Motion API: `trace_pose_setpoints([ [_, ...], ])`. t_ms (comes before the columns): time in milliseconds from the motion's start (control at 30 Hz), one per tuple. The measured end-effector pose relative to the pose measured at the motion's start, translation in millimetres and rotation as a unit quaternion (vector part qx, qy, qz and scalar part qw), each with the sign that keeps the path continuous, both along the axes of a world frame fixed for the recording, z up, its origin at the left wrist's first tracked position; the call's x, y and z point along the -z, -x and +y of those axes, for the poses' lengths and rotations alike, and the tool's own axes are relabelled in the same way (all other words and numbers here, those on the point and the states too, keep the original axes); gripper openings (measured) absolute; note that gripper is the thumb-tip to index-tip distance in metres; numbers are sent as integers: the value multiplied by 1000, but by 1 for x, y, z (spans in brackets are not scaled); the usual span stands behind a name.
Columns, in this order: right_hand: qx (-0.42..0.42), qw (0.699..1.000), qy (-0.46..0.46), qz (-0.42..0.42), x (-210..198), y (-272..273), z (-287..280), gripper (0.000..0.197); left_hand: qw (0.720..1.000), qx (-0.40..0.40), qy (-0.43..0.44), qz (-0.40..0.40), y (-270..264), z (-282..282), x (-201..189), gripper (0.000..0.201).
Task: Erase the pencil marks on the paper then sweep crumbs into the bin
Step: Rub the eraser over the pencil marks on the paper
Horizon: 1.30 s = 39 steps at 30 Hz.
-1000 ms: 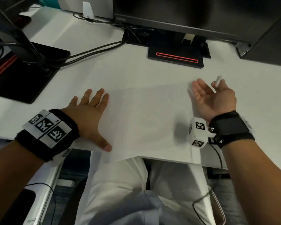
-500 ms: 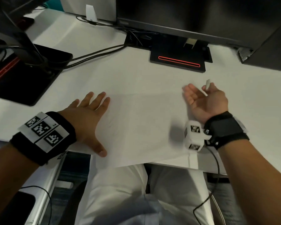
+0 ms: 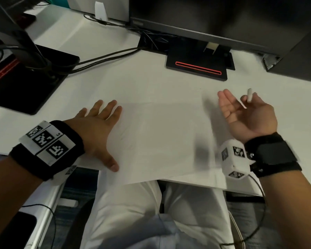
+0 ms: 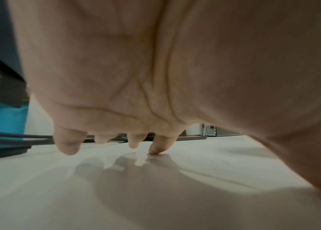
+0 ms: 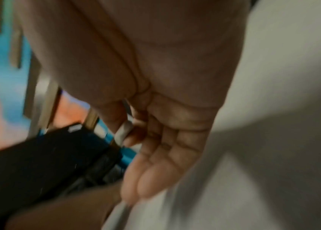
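While left hand flattens paper — right hand pinches eraser.

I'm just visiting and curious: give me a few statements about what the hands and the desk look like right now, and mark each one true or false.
1. The left hand lies flat on the paper, fingers spread. True.
2. The right hand pinches a small white eraser. True.
3. The eraser is rubbing the paper. False: it is held up off the sheet, palm turned upward.
4. The paper lies entirely on the desk. False: its near edge overhangs the desk's front edge.
5. A bin stands beside the paper. False: none is in view.
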State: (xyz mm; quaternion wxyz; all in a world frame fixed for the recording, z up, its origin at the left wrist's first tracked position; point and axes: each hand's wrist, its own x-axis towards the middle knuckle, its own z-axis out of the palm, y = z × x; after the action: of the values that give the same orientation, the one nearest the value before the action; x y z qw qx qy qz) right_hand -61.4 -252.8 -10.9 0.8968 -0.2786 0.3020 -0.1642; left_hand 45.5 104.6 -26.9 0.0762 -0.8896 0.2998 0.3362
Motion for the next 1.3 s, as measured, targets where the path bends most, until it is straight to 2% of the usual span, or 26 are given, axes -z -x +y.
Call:
trace_pose_setpoints([
  [67,-122,992,36,0,-13,3,43,43,1000,-9,8,-4,-1,-4,0,165],
  [100,-193,977,88,22,-15,3,66,40,1000,-9,13,-17,-2,-8,1,161],
  [133,-268,947,169,55,-13,3,88,35,999,-5,18,-33,-1,-11,3,158],
  [200,-411,854,304,101,-4,7,122,26,998,8,27,-60,-2,-17,5,154],
  [233,-461,818,326,114,2,7,131,25,997,16,33,-72,-2,-20,5,152],
  [267,-478,810,315,129,7,6,134,24,995,23,42,-82,-2,-22,4,150],
  [300,-458,833,276,140,11,4,132,22,994,29,52,-92,-3,-24,2,147],
  [367,-315,911,214,155,13,-6,119,19,992,38,69,-100,-3,-24,1,138],
  [400,-249,927,233,157,11,-11,111,20,991,43,75,-101,-3,-23,1,133],
  [433,-229,915,290,160,9,-13,107,21,991,44,80,-101,-3,-21,2,131],
  [500,-303,847,407,157,4,-9,110,28,991,40,85,-97,-3,-18,4,130],
  [533,-371,797,450,158,2,-5,117,31,992,36,80,-90,-3,-17,5,133],
  [600,-501,666,526,169,1,2,129,39,995,38,60,-76,0,-19,8,143],
  [633,-531,607,565,173,3,3,130,42,996,40,51,-69,3,-20,9,147],
  [667,-531,566,606,175,4,1,130,44,996,40,47,-62,5,-22,8,147],
  [733,-494,505,687,169,6,-2,127,45,997,36,58,-45,9,-24,8,138],
  [800,-497,464,719,143,5,0,136,43,997,32,68,-32,10,-24,8,127],
  [867,-543,442,704,121,6,6,146,41,997,31,67,-28,10,-24,7,122],
  [1033,-497,457,724,138,8,-2,132,42,997,32,61,-39,10,-25,8,122],
  [1133,-548,415,721,87,10,10,152,39,997,36,53,-40,11,-26,7,122],
  [1300,-495,436,739,134,8,-4,133,40,997,31,56,-37,10,-25,7,122],
])
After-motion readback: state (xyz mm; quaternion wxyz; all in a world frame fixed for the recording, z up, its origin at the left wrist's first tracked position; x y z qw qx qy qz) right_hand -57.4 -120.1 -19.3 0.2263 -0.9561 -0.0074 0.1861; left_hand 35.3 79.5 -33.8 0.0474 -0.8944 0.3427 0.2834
